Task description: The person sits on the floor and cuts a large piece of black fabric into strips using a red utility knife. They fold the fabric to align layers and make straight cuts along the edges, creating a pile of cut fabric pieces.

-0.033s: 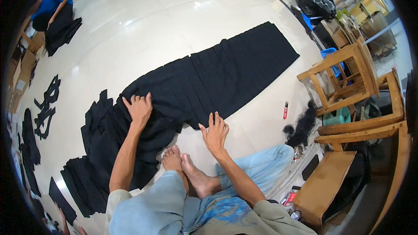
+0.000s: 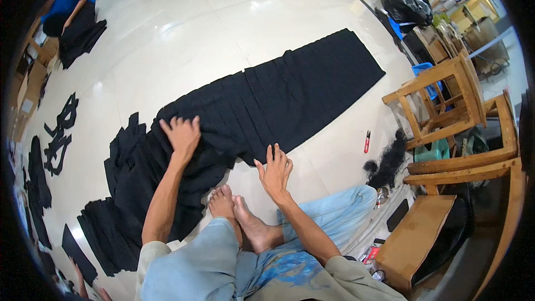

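A long stack of black fabric pieces [image 2: 312, 78] lies on the pale floor in front of me, its layers overlapping like steps. My left hand [image 2: 183, 134] is over the left part of the stack, palm down with its fingers spread, and holds nothing. At the near edge of the stack, my right hand [image 2: 275, 170] rests with its fingers apart and its fingertips at the fabric. Beside my left forearm is a crumpled heap of black fabric [image 2: 134, 189], partly hidden by the arm.
Red thread snips [image 2: 366, 144] and a tangle of black thread [image 2: 385, 161] lie on the right. Wooden stools [image 2: 434, 103] and a cardboard box [image 2: 418, 234] stand beyond. Black strips [image 2: 58, 139] lie to the left. A person in blue [image 2: 69, 0] handles dark fabric at the far left.
My left hand has shifted slightly to the right and up over the fabric. My right hand stays at the near edge.
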### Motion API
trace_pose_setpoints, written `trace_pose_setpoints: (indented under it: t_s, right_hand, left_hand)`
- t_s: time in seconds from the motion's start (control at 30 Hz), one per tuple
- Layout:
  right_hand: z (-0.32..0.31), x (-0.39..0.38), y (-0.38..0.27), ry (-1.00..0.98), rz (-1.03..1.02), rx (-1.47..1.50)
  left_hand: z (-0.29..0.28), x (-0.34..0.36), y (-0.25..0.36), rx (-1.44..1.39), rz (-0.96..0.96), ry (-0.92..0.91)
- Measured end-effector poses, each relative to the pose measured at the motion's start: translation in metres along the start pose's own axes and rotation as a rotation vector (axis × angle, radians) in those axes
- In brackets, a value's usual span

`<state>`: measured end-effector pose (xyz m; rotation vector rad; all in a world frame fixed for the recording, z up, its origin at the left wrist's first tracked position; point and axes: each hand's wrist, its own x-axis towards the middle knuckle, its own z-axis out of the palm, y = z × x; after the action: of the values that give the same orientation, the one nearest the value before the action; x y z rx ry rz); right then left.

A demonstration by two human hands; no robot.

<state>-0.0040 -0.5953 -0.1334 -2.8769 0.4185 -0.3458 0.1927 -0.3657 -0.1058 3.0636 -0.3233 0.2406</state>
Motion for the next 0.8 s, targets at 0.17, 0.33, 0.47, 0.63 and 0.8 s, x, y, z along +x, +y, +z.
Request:
trace_pose_setpoints:
  t_s: [0.17, 0.33, 0.47, 0.63, 0.8]
  right_hand:
    - [-0.011, 0.021, 0.007, -0.177, 0.082, 0.202]
    - [-0.009, 0.078, 0.090, 0.111, 0.033, 0.108]
    - [0.001, 0.088, 0.127, 0.014, 0.039, 0.002]
    - [-0.002, 0.043, 0.081, -0.006, 0.086, -0.052]
    - [-0.019, 0.032, 0.082, -0.053, 0.121, 0.361]
  left_hand:
    - [0.010, 0.015, 0.110, -0.401, 0.264, 0.034]
    - [0.041, -0.023, 0.127, -0.245, 0.154, -0.224]
    - [0.042, -0.040, 0.088, -0.176, 0.094, -0.253]
    - [0.012, -0.037, 0.039, -0.142, 0.028, -0.475]
    - [-0.013, -0.044, 0.002, -0.122, -0.006, -0.674]
